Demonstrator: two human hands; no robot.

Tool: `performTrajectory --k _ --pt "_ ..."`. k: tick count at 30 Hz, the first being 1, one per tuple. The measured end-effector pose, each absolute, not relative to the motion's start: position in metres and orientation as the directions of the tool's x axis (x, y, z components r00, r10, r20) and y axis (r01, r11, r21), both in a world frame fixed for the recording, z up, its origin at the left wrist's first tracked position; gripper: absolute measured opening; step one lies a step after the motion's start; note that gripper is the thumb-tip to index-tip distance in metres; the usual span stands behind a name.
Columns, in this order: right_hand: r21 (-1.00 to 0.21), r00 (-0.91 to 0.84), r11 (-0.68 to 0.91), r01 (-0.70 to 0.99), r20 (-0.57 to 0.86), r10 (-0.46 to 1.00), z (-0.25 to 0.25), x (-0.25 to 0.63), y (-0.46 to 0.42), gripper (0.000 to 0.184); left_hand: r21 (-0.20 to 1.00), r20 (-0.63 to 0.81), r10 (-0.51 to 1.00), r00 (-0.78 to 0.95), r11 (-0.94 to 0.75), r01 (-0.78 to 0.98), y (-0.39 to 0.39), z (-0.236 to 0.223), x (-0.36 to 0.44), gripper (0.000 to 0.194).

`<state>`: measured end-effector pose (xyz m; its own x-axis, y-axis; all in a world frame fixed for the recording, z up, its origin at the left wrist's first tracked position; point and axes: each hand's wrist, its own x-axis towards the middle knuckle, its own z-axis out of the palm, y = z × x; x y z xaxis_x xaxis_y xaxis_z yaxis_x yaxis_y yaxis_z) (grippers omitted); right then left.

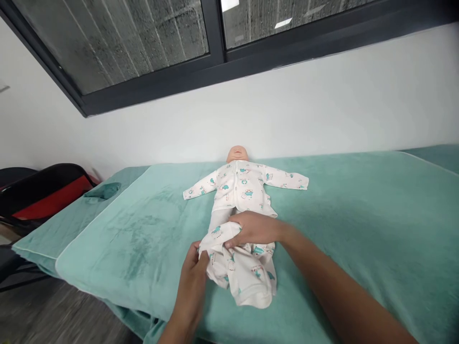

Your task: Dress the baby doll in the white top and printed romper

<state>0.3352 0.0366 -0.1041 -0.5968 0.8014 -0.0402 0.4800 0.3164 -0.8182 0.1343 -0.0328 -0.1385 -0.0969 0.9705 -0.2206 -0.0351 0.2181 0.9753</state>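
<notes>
A baby doll (237,153) lies on its back, its head by the wall. It wears a white long-sleeved baby top (245,184) with green prints, the sleeves spread out to both sides. Matching baby pants (251,277) are bunched around the doll's lower legs. My left hand (195,267) pinches the left edge of the pants' waistband. Across the doll's legs, my right hand (253,228) grips the waistband nearer the middle, fingers curled over the cloth. The doll's feet are hidden in the fabric.
A green plush cover (125,229) spreads over the bed under the doll. Behind it stand a white wall (322,105) and a dark-framed window (215,57). A black and red chair (50,196) is beside the bed at the left.
</notes>
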Motion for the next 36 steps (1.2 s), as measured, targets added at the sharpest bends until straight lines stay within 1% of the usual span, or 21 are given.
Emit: performTrajectory --k 2,5,8,12,15,17,19,21,23,26,28,29,32,34,36 --pt "-0.847 -0.634 0.294 0.444 -0.065 0.771 -0.102 0.338 0.037 0.046 0.985 -0.172 0.983 -0.066 0.173 0.014 -0.022 -0.141 0.13 0.035" --pt "-0.873 -0.683 0.289 0.394 -0.068 0.727 -0.098 0.341 0.036 0.054 0.995 -0.059 0.996 -0.061 0.064 0.081 -0.006 -0.144 0.125 0.031" --pt "-0.874 -0.685 0.288 0.392 -0.069 0.725 -0.097 0.341 0.035 0.06 0.987 0.043 0.997 -0.059 -0.033 0.156 0.01 -0.143 0.124 0.027" --pt "-0.85 -0.66 0.291 0.44 -0.086 0.746 -0.099 0.339 0.037 0.047 0.959 0.146 0.989 0.003 -0.142 0.244 0.035 -0.138 0.127 0.022" --pt "-0.865 -0.697 0.298 0.404 -0.08 0.712 -0.101 0.338 0.038 0.043 0.896 0.286 0.951 0.122 -0.31 0.318 0.056 -0.138 0.128 0.019" --pt "-0.868 -0.716 0.309 0.389 -0.074 0.694 -0.102 0.338 0.038 0.041 0.846 0.364 0.908 0.208 -0.416 0.334 0.066 -0.14 0.128 0.017" --pt "-0.852 -0.697 0.309 0.423 -0.088 0.711 -0.102 0.338 0.037 0.037 0.825 0.386 0.891 0.238 -0.449 0.344 0.07 -0.143 0.129 0.014" --pt "-0.834 -0.665 0.298 0.464 -0.106 0.739 -0.102 0.337 0.036 0.033 0.848 0.339 0.923 0.181 -0.383 0.365 0.064 -0.146 0.13 0.011" --pt "-0.829 -0.647 0.286 0.481 -0.116 0.754 -0.101 0.337 0.035 0.031 0.908 0.238 0.97 0.053 -0.242 0.343 0.05 -0.147 0.13 0.013" --pt "-0.853 -0.658 0.262 0.452 -0.12 0.744 -0.099 0.338 0.034 0.036 0.982 0.025 0.992 -0.124 -0.001 0.189 0.015 -0.146 0.126 0.031" --pt "-0.882 -0.672 0.235 0.409 -0.117 0.732 -0.098 0.34 0.034 0.041 0.985 -0.118 0.975 -0.187 0.139 0.101 -0.013 -0.143 0.124 0.038" --pt "-0.892 -0.673 0.222 0.395 -0.116 0.73 -0.098 0.34 0.034 0.043 0.98 -0.177 0.966 -0.19 0.191 0.061 -0.026 -0.142 0.124 0.039" --pt "-0.89 -0.647 0.205 0.407 -0.123 0.753 -0.101 0.341 0.033 0.045 0.926 -0.369 0.929 -0.038 0.364 -0.098 -0.058 -0.141 0.129 0.041" --pt "-0.877 -0.621 0.209 0.433 -0.121 0.774 -0.102 0.341 0.033 0.045 0.888 -0.428 0.904 0.02 0.424 -0.176 -0.068 -0.143 0.134 0.042" --pt "-0.871 -0.61 0.214 0.442 -0.117 0.784 -0.103 0.341 0.032 0.046 0.884 -0.431 0.902 -0.011 0.42 -0.207 -0.068 -0.144 0.139 0.04"
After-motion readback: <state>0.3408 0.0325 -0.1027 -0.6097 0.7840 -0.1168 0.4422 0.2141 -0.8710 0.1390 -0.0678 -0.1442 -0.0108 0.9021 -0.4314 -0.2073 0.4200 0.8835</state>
